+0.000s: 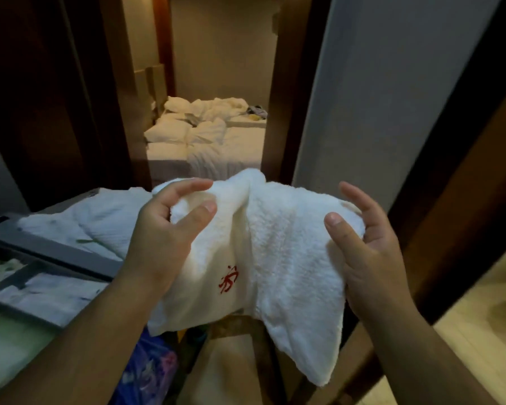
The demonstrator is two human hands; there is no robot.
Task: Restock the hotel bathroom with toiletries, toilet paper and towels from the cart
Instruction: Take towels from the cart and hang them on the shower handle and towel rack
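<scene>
- Towel [260, 244], white terry with a red embroidered mark [229, 278] on its front, hangs in the air between our two hands, straight ahead of us and just right of the cart [50, 249]
- Our left hand [164, 229] is clamped on a bunched fold at the towel's upper left, with thumb and curled fingers closed round the cloth
- Our right hand [362, 238] holds the towel's upper right edge, thumb laid on the front and fingers curved behind it, the forefinger standing looser than the rest
- One lower corner of the towel droops to a point below our right wrist
- The cart has a grey frame; white folded linen [94, 217] lies on its top, and the near compartments hold pale packets that we cannot make out
- A blue plastic bag [146, 369] shows below the towel, beside the cart
- Through the doorway ahead we see an unmade bed [211, 141] with rumpled white bedding
</scene>
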